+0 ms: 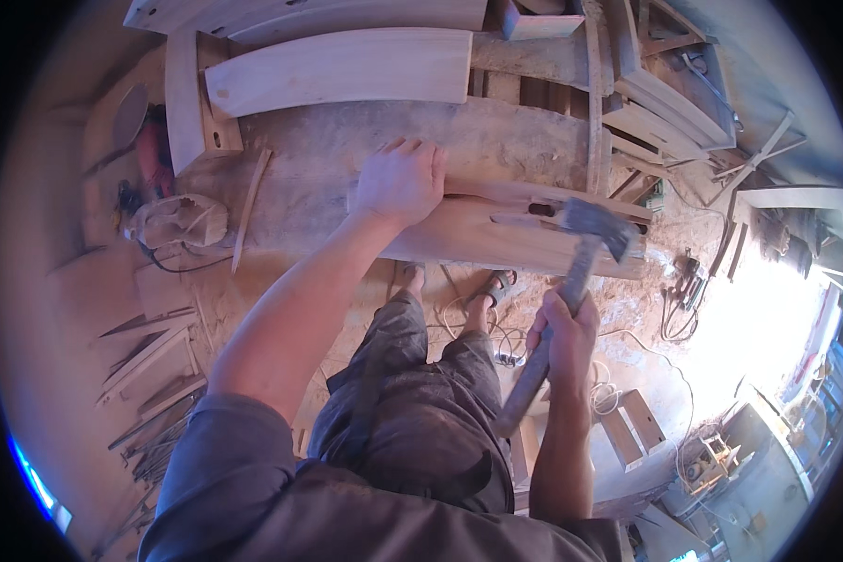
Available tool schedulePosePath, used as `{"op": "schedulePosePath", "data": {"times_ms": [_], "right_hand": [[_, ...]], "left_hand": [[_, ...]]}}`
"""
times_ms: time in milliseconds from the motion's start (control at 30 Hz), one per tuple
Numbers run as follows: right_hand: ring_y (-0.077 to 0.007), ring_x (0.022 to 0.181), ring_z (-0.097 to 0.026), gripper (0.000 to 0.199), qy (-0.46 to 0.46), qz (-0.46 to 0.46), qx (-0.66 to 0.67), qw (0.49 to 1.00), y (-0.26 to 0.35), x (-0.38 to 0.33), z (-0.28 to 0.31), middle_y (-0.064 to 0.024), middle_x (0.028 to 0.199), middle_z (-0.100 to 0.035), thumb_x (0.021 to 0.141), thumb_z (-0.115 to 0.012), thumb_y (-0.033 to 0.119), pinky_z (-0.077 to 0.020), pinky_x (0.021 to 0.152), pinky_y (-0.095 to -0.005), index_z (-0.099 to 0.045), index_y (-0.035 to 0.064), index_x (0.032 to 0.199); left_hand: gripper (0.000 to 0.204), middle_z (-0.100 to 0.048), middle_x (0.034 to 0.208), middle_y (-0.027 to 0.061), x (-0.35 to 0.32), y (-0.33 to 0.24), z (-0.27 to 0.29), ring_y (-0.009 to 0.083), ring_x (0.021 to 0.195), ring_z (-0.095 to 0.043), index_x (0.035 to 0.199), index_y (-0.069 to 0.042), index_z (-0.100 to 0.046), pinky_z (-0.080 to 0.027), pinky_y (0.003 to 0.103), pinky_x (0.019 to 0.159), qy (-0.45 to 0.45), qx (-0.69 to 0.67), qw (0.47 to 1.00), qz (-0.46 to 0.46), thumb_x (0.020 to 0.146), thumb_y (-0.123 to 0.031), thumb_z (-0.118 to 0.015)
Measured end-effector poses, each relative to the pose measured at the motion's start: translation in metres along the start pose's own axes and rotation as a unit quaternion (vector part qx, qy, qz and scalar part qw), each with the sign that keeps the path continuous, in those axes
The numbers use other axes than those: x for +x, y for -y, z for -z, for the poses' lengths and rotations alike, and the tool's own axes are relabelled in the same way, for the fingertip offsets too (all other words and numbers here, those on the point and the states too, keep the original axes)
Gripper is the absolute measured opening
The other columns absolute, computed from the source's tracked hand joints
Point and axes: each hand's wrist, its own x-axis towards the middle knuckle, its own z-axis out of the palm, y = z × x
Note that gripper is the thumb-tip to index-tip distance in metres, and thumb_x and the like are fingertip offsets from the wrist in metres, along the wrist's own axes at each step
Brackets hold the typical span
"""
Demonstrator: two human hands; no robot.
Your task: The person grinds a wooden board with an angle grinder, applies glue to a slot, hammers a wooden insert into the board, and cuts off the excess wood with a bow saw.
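Note:
My right hand [568, 335] is closed around the handle of a hammer [584, 266]. The hammer's dark head is slightly blurred and shows over the right part of a pale wooden board [468, 229], near a slot cut in the wood. Whether the head touches the wood I cannot tell. Toward the board's left end, my left hand [398, 184] presses down and grips it, its fingers curled toward the far side. The board lies across the near edge of a dusty workbench [318, 150]. Another slot shows near its right end.
A curved wooden panel [337, 66] lies at the back of the bench. To the left are a thin wood strip [251, 208] and a pale dusty object [183, 222] beside a cable. Cords [665, 356] and wooden pieces [632, 426] lie on the floor at right.

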Motion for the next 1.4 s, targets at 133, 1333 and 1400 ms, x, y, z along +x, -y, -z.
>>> {"op": "schedulePosePath", "data": {"times_ms": [133,1333,1400], "right_hand": [[-0.0151,0.045,-0.053,0.01,0.058,-0.005,-0.03,0.998,-0.017,-0.003,-0.001,-0.0049,0.063,-0.055,0.096,-0.061,0.011,-0.042,0.041,-0.0291,-0.055,0.0039,0.099],[-0.0119,0.048,-0.051,0.011,-0.155,0.053,-0.039,0.986,0.012,-0.008,0.043,-0.0018,0.062,-0.052,0.095,-0.063,0.011,-0.0429,0.045,-0.0288,-0.056,0.0047,0.09],[-0.0125,0.051,-0.052,0.016,-0.241,0.17,0.069,0.953,0.03,-0.008,0.074,-0.0018,0.061,-0.052,0.097,-0.059,0.009,-0.0445,0.049,-0.0299,-0.054,0.007,0.081]], "left_hand": [[0.029,-0.071,0.094,0.0165,0.0,0.002,-0.009,0.0388,0.092,-0.068,0.089,-0.005,-0.066,-0.056,0.051,0.083,-0.013,-0.01,1.0,0.002,0.102,-0.026,-0.051],[0.026,-0.072,0.096,0.0178,-0.002,0.008,-0.003,0.0383,0.096,-0.068,0.093,-0.006,-0.069,-0.056,0.049,0.085,0.003,-0.01,1.0,0.004,0.101,-0.025,-0.053],[0.026,-0.072,0.096,0.0177,-0.001,0.003,0.004,0.0386,0.096,-0.068,0.092,-0.006,-0.069,-0.056,0.049,0.085,-0.006,-0.019,1.0,0.006,0.101,-0.025,-0.053]]}}
